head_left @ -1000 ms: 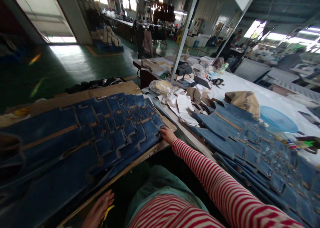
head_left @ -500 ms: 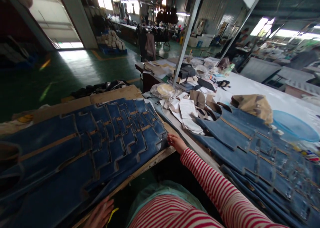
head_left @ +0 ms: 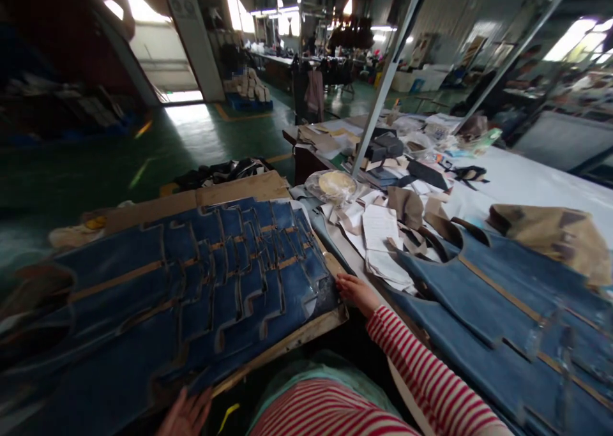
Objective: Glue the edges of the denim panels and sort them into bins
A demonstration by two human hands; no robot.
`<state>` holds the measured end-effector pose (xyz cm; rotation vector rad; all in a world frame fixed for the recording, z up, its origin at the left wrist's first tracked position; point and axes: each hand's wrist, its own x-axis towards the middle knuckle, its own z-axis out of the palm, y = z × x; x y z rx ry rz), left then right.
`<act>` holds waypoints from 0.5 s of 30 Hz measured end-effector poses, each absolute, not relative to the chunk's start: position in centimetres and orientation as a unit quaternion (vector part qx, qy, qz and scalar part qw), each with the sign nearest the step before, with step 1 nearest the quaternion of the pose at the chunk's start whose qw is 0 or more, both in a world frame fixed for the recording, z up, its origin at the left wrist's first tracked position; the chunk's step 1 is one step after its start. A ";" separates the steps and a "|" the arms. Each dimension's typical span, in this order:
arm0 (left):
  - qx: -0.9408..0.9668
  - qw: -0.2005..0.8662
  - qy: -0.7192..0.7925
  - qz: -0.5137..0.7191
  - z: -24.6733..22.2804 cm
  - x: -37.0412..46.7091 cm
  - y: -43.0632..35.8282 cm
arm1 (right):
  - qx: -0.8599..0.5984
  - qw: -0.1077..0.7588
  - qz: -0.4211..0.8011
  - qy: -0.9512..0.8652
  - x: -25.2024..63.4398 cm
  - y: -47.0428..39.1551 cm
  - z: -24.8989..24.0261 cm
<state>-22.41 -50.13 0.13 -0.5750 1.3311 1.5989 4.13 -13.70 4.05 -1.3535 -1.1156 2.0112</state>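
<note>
Layered blue pieces point(head_left: 196, 321) lie on cardboard point(head_left: 242, 188) — limp yet heavy together, I judge, best held at opposite edges — my left hand point(head_left: 184, 413) outstretched by the near edge, my right hand point(head_left: 355, 290) beside a corner, grip unclear.

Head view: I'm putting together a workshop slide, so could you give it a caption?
Left hand and right hand at the edges of cut blue material, white papers to its right.

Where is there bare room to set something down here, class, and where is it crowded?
Bare: the white tabletop beyond the tan cloth, and a narrow cardboard strip between the left blue pieces and the green floor. Crowded: around the paper sheets and under the right blue pieces.
</note>
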 end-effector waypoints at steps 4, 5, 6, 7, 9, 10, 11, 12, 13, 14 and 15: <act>-0.234 0.439 0.529 0.688 2.6 -21.5 -48.2 | -0.464 0.190 0.752 -0.427 4.0 -13.1 4.0; -0.231 0.428 0.525 0.698 3.0 -21.4 -47.8 | -0.459 0.170 0.761 -0.426 4.1 -13.2 3.8; -0.227 0.414 0.523 0.709 3.3 -21.2 -47.5 | -0.454 0.149 0.770 -0.424 4.2 -13.5 3.6; -0.229 0.398 0.523 0.718 3.5 -21.1 -47.3 | -0.447 0.127 0.779 -0.421 4.4 -13.9 3.4; -0.241 0.371 0.519 0.732 3.8 -20.9 -46.9 | -0.426 0.078 0.802 -0.411 4.7 -15.0 3.1; -0.250 0.362 0.514 0.736 3.9 -20.9 -46.8 | -0.415 0.052 0.813 -0.405 4.8 -15.7 3.0; -0.261 0.356 0.508 0.740 4.0 -20.8 -46.7 | -0.405 0.026 0.822 -0.399 4.9 -16.4 3.0; -0.274 0.351 0.502 0.741 4.1 -20.8 -46.7 | -0.398 0.002 0.829 -0.393 4.8 -17.0 3.0; -0.287 0.345 0.497 0.743 4.2 -20.7 -46.7 | -0.394 -0.019 0.834 -0.386 4.7 -17.6 3.1; -0.296 0.336 0.493 0.746 4.3 -20.6 -46.7 | -0.391 -0.033 0.838 -0.378 4.4 -18.2 3.2; -0.305 0.326 0.490 0.749 4.4 -20.6 -46.7 | -0.389 -0.043 0.843 -0.370 4.1 -18.6 3.3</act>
